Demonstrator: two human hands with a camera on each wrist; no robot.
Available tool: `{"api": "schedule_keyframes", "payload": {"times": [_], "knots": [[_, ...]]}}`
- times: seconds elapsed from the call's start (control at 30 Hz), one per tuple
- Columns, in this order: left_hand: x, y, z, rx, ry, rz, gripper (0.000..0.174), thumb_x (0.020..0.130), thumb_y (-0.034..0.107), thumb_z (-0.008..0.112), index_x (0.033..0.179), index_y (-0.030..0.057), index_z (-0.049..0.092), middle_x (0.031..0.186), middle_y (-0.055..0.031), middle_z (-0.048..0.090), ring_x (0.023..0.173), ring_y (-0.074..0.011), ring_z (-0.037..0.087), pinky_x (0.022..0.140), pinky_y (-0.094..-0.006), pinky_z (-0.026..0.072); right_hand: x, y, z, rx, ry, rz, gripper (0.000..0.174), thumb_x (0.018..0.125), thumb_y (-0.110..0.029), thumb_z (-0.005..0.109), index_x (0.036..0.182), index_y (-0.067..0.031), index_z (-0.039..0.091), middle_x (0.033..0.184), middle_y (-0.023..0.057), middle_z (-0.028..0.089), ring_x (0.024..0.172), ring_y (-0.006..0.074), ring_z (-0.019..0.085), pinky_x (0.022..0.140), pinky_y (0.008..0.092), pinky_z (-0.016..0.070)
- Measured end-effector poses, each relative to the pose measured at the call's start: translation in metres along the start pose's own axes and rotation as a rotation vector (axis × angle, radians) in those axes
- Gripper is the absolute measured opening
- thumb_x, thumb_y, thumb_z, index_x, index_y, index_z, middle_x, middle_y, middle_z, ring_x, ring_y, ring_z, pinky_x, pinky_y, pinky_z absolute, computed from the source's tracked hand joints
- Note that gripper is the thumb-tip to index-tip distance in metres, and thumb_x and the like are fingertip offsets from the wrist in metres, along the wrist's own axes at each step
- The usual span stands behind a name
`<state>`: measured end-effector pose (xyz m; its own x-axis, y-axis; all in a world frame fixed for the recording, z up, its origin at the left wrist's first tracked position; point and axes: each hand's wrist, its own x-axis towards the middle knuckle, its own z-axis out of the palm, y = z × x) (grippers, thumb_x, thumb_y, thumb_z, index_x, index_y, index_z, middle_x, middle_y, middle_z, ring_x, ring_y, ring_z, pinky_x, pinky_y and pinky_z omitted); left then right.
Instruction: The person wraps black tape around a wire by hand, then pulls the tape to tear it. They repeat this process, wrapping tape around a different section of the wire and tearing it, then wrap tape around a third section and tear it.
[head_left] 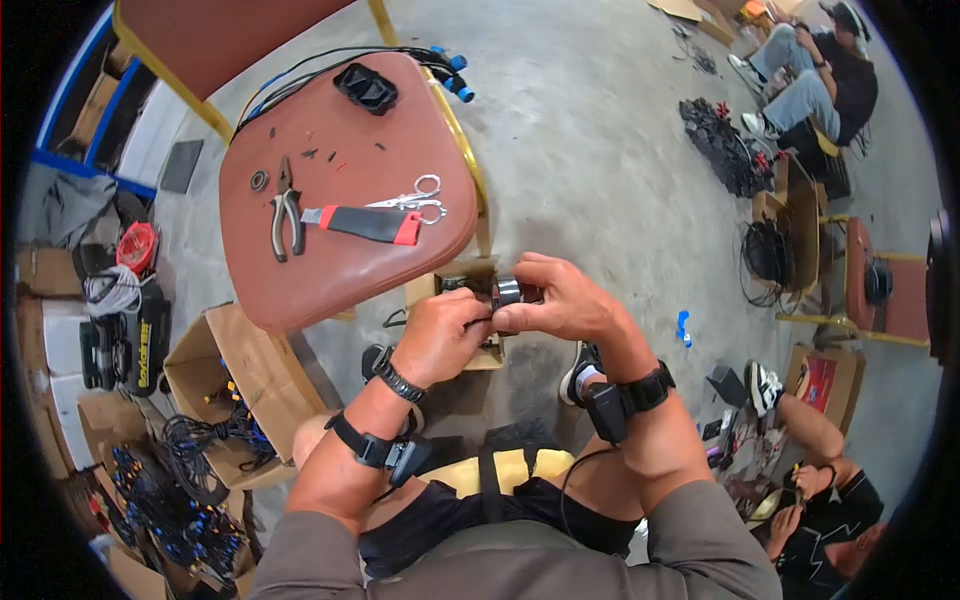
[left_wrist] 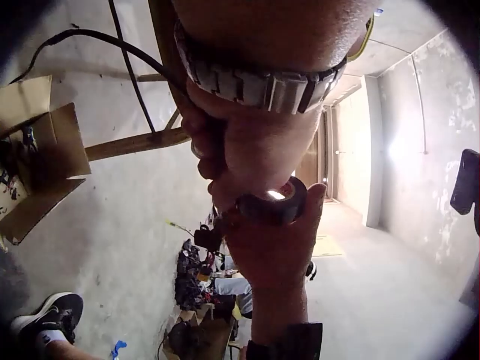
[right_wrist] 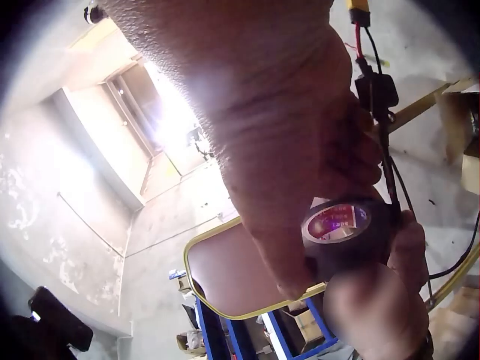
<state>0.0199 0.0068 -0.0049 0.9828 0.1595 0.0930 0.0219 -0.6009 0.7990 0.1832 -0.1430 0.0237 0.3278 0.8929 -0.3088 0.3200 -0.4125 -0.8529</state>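
A roll of black electrical tape (head_left: 507, 291) is gripped by my right hand (head_left: 560, 295), thumb and fingers around its edge. The right wrist view shows the printed label inside the roll's core (right_wrist: 337, 223). My left hand (head_left: 438, 335) is close against the roll, its fingers curled and pinching a thin black cable (right_wrist: 387, 161) beside the tape. That cable carries a small black box (right_wrist: 377, 91) and ends in a yellow connector (right_wrist: 360, 13). The pinched part is mostly hidden by the fingers. Below both hands stands an open cardboard box (head_left: 425, 290).
The brown chair seat (head_left: 340, 285) ahead bears pliers (head_left: 286, 215), a red-and-black utility knife (head_left: 365, 223), scissors (head_left: 415, 200) and a black plastic part (head_left: 366, 89). A cardboard box (head_left: 265, 370) and bundled cables (head_left: 175, 510) lie at left. Two people (head_left: 845, 85) sit at right.
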Motion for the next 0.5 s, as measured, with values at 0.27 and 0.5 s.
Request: {"api": "schedule_keyframes", "payload": {"times": [0.27, 0.5], "knots": [[-0.002, 0.006, 0.001, -0.081, -0.01, 0.006, 0.011, 0.076, 0.002, 0.075, 0.082, 0.0016, 0.066, 0.077, -0.0119, 0.062, 0.07, -0.0317, 0.063, 0.064, -0.0379, 0.0499, 0.006, 0.015, 0.006, 0.155, -0.006, 0.081, 0.074, 0.08, -0.067, 0.067, 0.076, 0.0065, 0.066, 0.065, 0.0161, 0.056, 0.065, 0.0214, 0.055, 0.059, 0.0399, 0.0444], [-0.002, 0.014, 0.003, -0.067, 0.049, 0.033, 0.016, 0.075, 0.005, 0.078, 0.078, 0.0001, 0.062, 0.074, -0.0123, 0.06, 0.068, -0.0306, 0.06, 0.061, -0.0368, 0.047, 0.014, 0.024, 0.012, 0.242, 0.038, 0.162, 0.085, 0.079, -0.076, 0.06, 0.071, 0.0084, 0.066, 0.064, 0.0154, 0.055, 0.063, 0.0207, 0.054, 0.059, 0.0399, 0.0432]]}}
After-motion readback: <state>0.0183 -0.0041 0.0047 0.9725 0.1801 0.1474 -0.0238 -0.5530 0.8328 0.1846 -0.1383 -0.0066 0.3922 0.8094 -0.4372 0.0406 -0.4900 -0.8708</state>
